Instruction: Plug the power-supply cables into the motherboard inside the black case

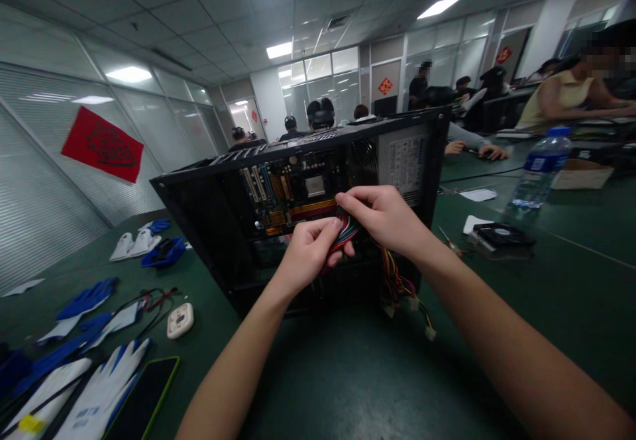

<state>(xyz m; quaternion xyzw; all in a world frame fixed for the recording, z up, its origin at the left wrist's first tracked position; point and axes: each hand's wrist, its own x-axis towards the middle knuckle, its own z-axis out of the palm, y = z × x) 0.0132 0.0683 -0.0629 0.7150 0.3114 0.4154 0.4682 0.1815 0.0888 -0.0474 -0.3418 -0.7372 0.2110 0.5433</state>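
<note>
An open black computer case (199, 218) stands on the green table, its inside facing me. Within it I see a motherboard with a bare silver processor (315, 185), several slots, and a power supply (403, 158) at the upper right. My left hand (311, 248) is closed around a bundle of coloured wires (348, 231) in front of the board. My right hand (375, 211) pinches at the upper end of that bundle; its fingertips hide the exact spot. More power cables (395, 281) with white connectors hang below my right hand, out of the case.
Blue-and-white gloves (106, 387), a green-edged phone (144, 397) and a small white case (179, 321) lie at left. A water bottle (541, 168), a black fan-like part (501, 234) and a screwdriver (447, 241) are at right. Other people sit beyond.
</note>
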